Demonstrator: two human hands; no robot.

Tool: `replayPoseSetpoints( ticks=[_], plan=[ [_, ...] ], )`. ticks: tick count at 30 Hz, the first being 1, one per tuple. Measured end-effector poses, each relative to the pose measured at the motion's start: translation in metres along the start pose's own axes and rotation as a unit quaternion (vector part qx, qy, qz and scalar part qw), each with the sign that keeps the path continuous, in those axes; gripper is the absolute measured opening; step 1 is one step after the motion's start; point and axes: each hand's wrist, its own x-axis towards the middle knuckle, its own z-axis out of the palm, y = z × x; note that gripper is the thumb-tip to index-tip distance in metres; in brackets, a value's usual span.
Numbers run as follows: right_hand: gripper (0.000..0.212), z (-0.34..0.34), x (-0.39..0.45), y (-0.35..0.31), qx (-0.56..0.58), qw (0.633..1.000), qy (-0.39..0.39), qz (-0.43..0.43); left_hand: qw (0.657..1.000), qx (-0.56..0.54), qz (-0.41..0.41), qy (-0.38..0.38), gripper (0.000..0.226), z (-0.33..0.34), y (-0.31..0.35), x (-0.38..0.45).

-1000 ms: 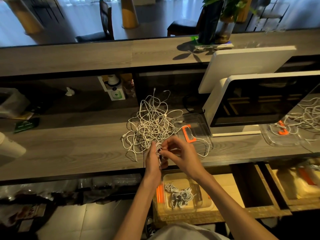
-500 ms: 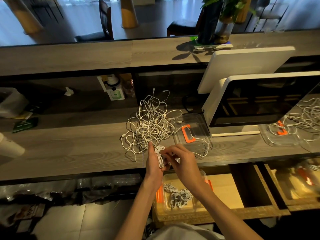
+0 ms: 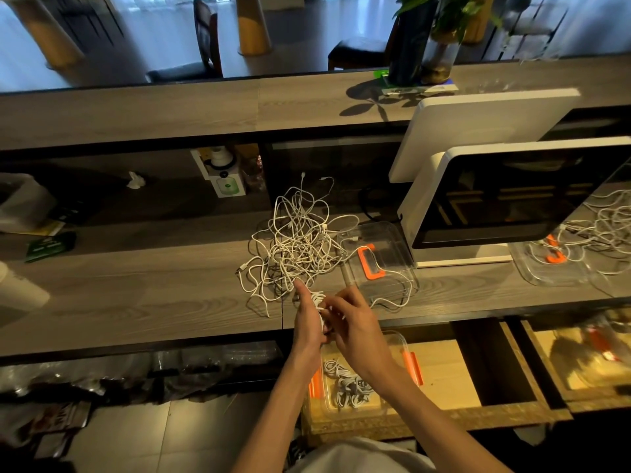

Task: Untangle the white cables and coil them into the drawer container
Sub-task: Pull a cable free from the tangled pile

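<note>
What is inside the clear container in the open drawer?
The container holds coiled white cables. The right hand and its forearm cover the middle part, so anything lying there cannot be seen.

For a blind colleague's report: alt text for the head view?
Both hands, left hand and right hand, wind a white cable over an open drawer container holding coiled cables; a tangled pile lies on the counter.
</note>
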Motion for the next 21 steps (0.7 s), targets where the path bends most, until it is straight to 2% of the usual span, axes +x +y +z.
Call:
replayPoseSetpoints(
  ticks=[3, 8, 12, 18, 21],
  plan=[
    [0.018, -0.001, 0.002, 0.002, 0.015, 0.999, -0.031, 0.006, 0.999, 0.048, -0.010, 0.010, 0.096, -0.003, 0.001, 0.004],
    [0.012, -0.005, 0.005, 0.006, 0.066, 0.994, -0.083, 0.034, 0.994, 0.107, -0.016, -0.021, 0.085, -0.009, 0.008, 0.005],
    [0.013, -0.013, 0.010, 0.015, 0.095, 0.985, -0.140, 0.040, 0.993, 0.104, -0.023, -0.048, 0.080, -0.012, 0.007, 0.002],
    [0.007, -0.010, 0.001, 0.006, 0.075, 0.994, -0.055, 0.055, 0.990, 0.131, -0.004, -0.055, 0.073, -0.009, 0.008, 0.004],
    [0.025, -0.013, -0.002, 0.003, 0.115, 0.991, -0.044, 0.047, 0.989, 0.131, -0.002, -0.070, 0.061, -0.009, 0.004, 0.006]
  ],
)
